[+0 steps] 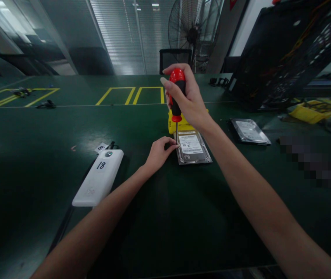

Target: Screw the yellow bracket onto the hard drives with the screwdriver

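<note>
My right hand (190, 95) is wrapped round the red and black handle of a screwdriver (176, 97), held upright with its shaft pointing down. The screwdriver's tip meets the left edge of a silver hard drive (196, 151) with a white label, lying flat on the table. My left hand (161, 153) is closed in a pinch right at the tip, beside the drive's left edge. Whatever is between those fingertips is too small to make out. Against the drive's far end is a yellow plastic piece (171, 124), partly hidden behind my right hand.
A second hard drive (249, 131) lies to the right. At left is a white device marked 18 (98, 180) with a cable. A black computer case (272, 54) stands at back right, near a yellow item (313, 112). Yellow tape outlines (134, 95) mark the green table (142, 240).
</note>
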`<state>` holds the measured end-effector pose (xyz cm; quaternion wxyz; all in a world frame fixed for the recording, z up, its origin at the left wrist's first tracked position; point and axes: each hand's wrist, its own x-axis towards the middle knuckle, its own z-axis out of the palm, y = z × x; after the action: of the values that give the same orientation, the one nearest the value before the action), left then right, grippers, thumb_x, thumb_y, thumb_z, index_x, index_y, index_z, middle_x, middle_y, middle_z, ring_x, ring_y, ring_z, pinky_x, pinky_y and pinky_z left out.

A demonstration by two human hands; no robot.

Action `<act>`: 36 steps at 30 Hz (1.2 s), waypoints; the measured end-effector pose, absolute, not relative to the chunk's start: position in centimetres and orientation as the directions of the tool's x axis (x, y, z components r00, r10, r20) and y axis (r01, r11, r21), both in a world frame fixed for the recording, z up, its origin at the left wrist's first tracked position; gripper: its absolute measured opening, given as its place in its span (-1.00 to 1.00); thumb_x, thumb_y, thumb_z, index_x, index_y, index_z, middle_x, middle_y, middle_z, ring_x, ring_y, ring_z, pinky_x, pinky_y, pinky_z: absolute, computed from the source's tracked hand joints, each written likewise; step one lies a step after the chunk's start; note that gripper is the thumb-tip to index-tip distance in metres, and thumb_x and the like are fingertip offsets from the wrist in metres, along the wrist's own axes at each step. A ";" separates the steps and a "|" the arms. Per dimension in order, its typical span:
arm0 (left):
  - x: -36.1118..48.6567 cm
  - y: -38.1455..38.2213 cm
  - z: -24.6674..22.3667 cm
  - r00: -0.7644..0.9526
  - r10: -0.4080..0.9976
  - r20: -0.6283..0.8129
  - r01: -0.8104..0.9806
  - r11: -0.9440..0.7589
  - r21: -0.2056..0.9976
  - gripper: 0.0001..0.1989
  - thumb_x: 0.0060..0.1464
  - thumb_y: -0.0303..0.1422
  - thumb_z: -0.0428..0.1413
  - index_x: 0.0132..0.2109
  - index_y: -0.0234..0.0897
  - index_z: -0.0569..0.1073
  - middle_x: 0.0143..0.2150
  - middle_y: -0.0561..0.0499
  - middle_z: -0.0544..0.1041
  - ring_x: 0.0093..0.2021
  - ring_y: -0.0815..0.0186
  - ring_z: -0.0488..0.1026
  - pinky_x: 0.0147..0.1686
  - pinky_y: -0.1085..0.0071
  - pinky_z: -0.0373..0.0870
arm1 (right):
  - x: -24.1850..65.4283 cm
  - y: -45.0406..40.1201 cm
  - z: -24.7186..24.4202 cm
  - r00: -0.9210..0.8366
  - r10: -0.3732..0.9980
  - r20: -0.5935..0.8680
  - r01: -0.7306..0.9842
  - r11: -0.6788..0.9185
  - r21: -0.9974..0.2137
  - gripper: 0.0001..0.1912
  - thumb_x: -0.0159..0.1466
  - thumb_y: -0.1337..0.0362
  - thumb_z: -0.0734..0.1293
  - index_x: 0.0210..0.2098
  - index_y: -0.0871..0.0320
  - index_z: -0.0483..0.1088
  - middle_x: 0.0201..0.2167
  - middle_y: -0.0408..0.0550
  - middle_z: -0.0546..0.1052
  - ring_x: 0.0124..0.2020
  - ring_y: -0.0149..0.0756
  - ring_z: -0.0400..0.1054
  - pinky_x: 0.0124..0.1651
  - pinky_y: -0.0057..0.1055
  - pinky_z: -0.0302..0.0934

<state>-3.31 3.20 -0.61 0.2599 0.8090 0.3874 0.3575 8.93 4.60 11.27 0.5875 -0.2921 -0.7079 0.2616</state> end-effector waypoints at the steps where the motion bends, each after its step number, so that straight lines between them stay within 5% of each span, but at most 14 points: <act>1: -3.3 3.2 -0.6 0.444 0.813 0.376 0.441 -0.563 0.699 -0.89 0.06 -0.32 0.09 -0.29 -0.27 0.43 -0.29 0.04 0.49 -0.26 0.35 0.42 -0.20 0.37 0.34 | 8.9 4.6 11.3 -0.142 0.720 0.680 0.102 0.693 -0.713 -0.65 0.17 -0.02 0.23 -0.14 -0.01 0.14 -0.45 -0.18 0.29 -0.50 -0.45 0.23 -0.44 -0.47 0.23; 20: -4.1 -0.1 0.4 0.499 0.790 0.358 0.562 -0.609 0.560 -0.83 0.10 -0.25 0.06 -0.23 -0.23 0.45 -0.23 0.05 0.51 -0.15 0.26 0.39 -0.13 0.25 0.17 | 9.2 2.6 12.2 -0.207 0.733 0.648 -0.015 0.660 -0.751 -0.72 0.21 0.08 0.24 -0.15 0.03 0.15 -0.54 -0.24 0.23 -0.55 -0.50 0.21 -0.47 -0.53 0.20; 36: -4.3 -3.0 0.4 0.524 0.804 0.281 0.524 -0.565 0.638 -0.86 0.10 -0.28 0.06 -0.24 -0.21 0.43 -0.26 0.08 0.49 -0.18 0.29 0.37 -0.14 0.29 0.18 | 9.9 1.6 11.9 -0.288 0.804 0.520 -0.069 0.524 -0.849 -0.72 0.19 0.10 0.26 -0.17 0.02 0.16 -0.46 -0.22 0.32 -0.51 -0.52 0.26 -0.46 -0.56 0.23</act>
<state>-4.33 -2.96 0.35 0.2460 0.8375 0.3965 0.2843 9.89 1.59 11.94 0.5341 -0.2659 -0.6906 0.4088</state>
